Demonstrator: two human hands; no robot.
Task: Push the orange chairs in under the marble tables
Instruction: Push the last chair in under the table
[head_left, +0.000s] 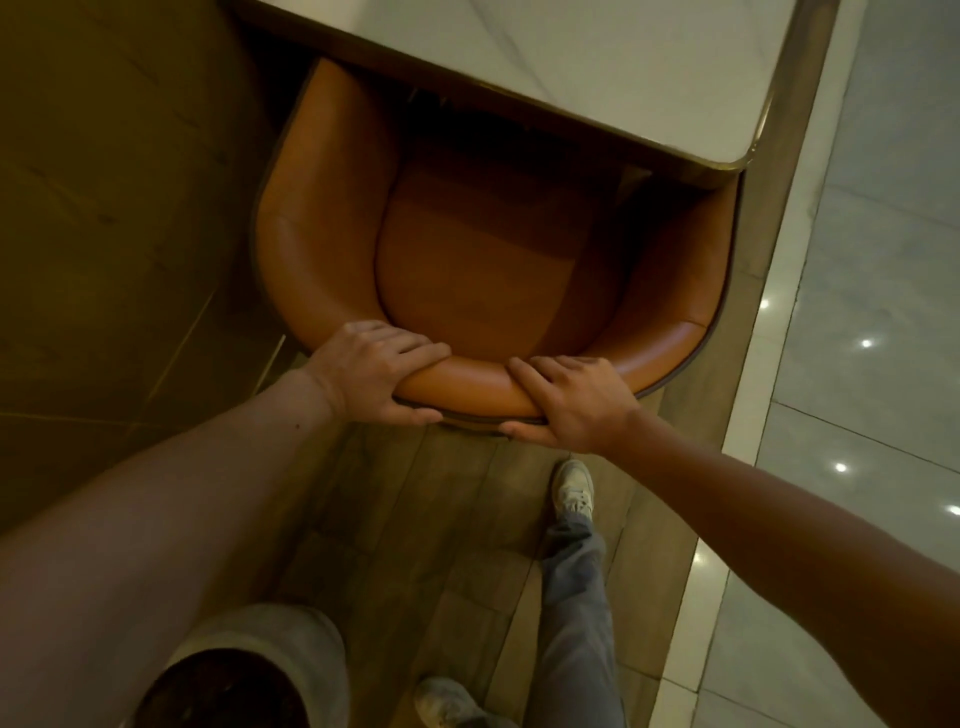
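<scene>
Orange chair (493, 270) upholstered in a smooth, leather-like material with a soft sheen, brightest along the rounded top of its back; fine creases show on the arms. Dark piping (467, 417) trims its outer shell. The counter (571, 67) has a pale marble top with faint grey veins, polished smooth, and a dark edge band that gleams dully like brass at the rounded corner. Under the chair, the floor (426, 519) is matt wood-grain planks. Beyond the counter's right edge, glossy pale stone tiles (883, 260) mirror small points of light. Creased grey cloth trousers (571, 597); a pale, scuffed shoe (574, 491).
</scene>
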